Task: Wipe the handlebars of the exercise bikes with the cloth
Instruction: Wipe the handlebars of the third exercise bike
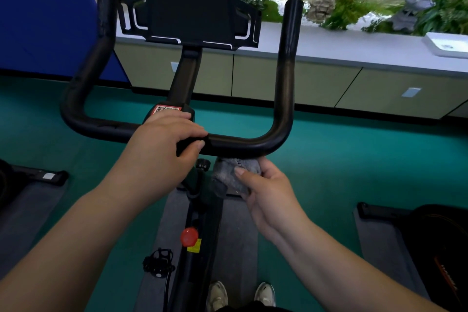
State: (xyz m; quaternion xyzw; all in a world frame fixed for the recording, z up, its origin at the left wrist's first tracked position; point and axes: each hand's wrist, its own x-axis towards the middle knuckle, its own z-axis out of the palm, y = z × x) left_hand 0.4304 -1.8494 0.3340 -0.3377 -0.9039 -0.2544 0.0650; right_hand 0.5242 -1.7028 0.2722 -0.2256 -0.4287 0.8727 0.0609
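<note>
A black U-shaped handlebar [285, 83] of an exercise bike fills the middle of the view, with a dark tablet holder [190, 0] above its stem. My left hand [167, 144] grips the near crossbar at its centre, fingers over the top and thumb on the near side. My right hand [263, 192] holds a crumpled grey cloth [228, 175] just under the crossbar, right of the left hand. The cloth's top edge touches the bar's underside.
The bike frame with a red knob [189, 236] and a pedal [158, 262] runs down below on a grey mat. Parts of other bikes sit at the left [30, 175] and right [430, 230]. A low cabinet [329, 78] with plants stands ahead on green floor.
</note>
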